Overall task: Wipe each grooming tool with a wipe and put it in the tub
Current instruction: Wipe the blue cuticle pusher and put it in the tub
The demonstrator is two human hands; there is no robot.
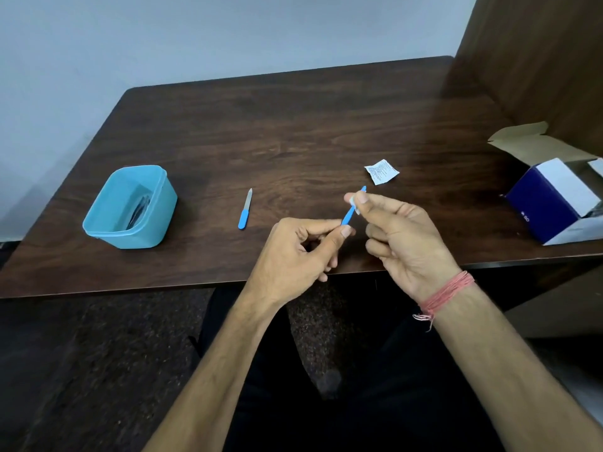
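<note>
My left hand (pixel 293 252) pinches the lower end of a thin blue tool (pixel 347 217) over the table's front edge. My right hand (pixel 401 236) pinches a small white wipe (pixel 354 203) around the tool's upper part between thumb and forefinger; the tool's blue tip pokes out above the fingers. A nail file with a blue handle (pixel 245 208) lies on the table to the left of my hands. The light blue tub (pixel 130 207) stands at the left with several dark tools inside.
A torn white wipe sachet (pixel 381 171) lies on the dark wooden table (pixel 293 132) beyond my right hand. An open blue-and-white cardboard box (pixel 554 197) sits at the right edge. A brown wall panel rises at the back right.
</note>
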